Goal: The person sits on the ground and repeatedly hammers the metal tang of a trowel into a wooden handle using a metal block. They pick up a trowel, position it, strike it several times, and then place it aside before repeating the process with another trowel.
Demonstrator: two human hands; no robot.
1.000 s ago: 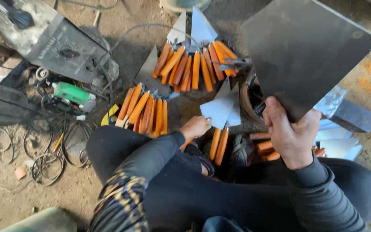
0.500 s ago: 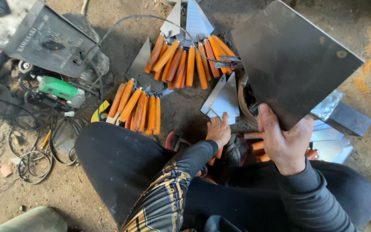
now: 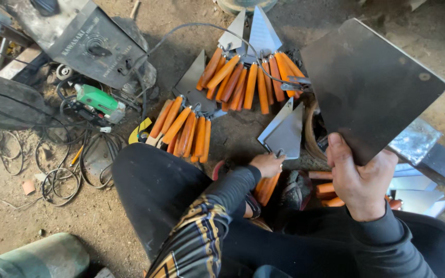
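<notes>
Right hand (image 3: 359,185) is gripping a dark metal sheet (image 3: 372,85); left hand (image 3: 268,164) is grasping an orange-handled trowel (image 3: 283,135); finished trowels (image 3: 243,82) are lying fanned on the floor.

A dirt-floor metal workshop: welding machine (image 3: 91,44), with a green grinder (image 3: 99,100) and tangled cables (image 3: 52,175) just below it.

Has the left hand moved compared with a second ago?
Yes. The left hand went from beside the lone trowels' handles to just beneath their blades.
</notes>
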